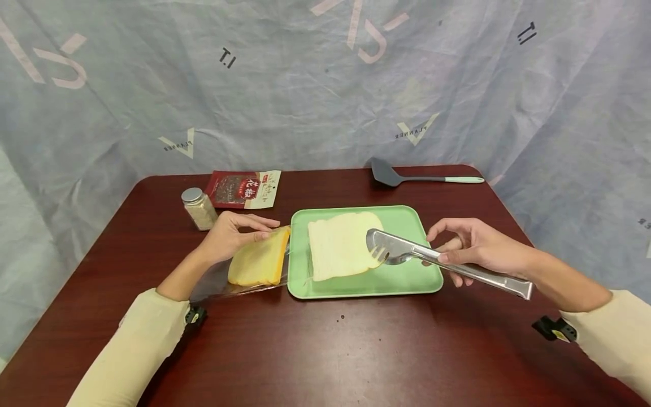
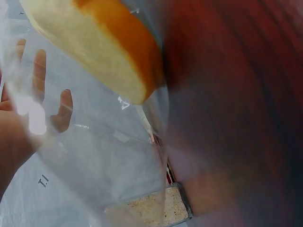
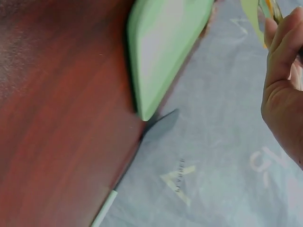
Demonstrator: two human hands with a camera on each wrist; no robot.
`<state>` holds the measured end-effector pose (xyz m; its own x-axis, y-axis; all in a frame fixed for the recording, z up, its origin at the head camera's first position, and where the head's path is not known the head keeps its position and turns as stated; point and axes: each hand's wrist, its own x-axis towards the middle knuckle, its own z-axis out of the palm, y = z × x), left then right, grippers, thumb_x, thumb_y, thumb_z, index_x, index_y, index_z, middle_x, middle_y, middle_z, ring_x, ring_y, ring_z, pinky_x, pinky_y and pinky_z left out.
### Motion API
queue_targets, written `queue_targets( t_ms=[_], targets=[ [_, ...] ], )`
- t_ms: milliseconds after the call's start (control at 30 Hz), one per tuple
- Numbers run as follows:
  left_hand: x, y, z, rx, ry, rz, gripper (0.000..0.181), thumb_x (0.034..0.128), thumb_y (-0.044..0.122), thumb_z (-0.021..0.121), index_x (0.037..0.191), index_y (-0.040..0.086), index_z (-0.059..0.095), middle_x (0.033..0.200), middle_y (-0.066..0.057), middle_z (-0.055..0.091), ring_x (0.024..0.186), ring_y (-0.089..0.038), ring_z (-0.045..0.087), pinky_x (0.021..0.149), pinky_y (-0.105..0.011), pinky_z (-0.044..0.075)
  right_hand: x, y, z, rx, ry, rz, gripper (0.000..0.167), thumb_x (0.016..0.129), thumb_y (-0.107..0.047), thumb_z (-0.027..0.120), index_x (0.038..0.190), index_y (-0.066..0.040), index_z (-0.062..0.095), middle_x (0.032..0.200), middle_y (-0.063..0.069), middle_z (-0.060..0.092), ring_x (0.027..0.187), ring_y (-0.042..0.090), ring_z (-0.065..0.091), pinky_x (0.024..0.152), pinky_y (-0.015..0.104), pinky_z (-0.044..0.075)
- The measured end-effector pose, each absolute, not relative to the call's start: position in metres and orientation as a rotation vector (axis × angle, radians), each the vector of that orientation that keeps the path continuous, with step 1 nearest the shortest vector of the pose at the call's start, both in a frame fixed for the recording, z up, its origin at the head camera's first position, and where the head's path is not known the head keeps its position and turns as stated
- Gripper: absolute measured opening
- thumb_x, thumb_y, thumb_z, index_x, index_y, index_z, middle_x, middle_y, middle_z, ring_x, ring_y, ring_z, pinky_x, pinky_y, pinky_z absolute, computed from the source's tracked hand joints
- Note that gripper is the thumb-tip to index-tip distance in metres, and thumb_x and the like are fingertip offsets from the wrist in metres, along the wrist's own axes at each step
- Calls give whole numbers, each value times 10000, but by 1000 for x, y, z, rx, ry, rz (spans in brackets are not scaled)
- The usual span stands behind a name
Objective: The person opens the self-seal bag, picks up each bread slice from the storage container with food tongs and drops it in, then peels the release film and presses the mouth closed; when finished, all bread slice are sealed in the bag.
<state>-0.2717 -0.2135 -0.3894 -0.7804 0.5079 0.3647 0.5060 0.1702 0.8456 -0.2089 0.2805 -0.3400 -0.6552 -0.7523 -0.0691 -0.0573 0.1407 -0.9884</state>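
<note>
My right hand [image 1: 465,249] holds metal tongs [image 1: 422,253], whose head grips the right edge of a white bread slice [image 1: 341,246]. The slice hangs over a green tray [image 1: 424,277]; in the right wrist view the slice [image 3: 252,19] appears raised above it. Left of the tray lies more sliced bread [image 1: 259,260] with an orange-brown crust, in a clear plastic bag [image 1: 218,282]. My left hand [image 1: 236,234] lies along the bag's far side, fingers extended. In the left wrist view those fingers [image 2: 39,71] look spread, seen through clear plastic.
A jar [image 1: 199,209] with a grey lid stands behind the left hand, beside a red spice packet [image 1: 243,189]. At the table's back right lies a dark spatula [image 1: 422,178] with a pale handle end. Grey printed cloth [image 1: 315,102] hangs behind the table.
</note>
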Motion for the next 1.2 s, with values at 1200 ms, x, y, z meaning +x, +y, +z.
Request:
queue_targets(
  t_ms=[1200],
  targets=[
    [-270, -220, -388, 1059, 2337, 1792, 98, 872, -68, 704, 949, -114, 744, 1106, -241, 702, 1064, -160, 687, 782, -297, 575, -194, 260, -353, -788, 1663, -1701, 259, 971, 129, 470, 1158, -49, 440, 842, 148, 714, 549, 260, 641, 515, 349, 543]
  ],
)
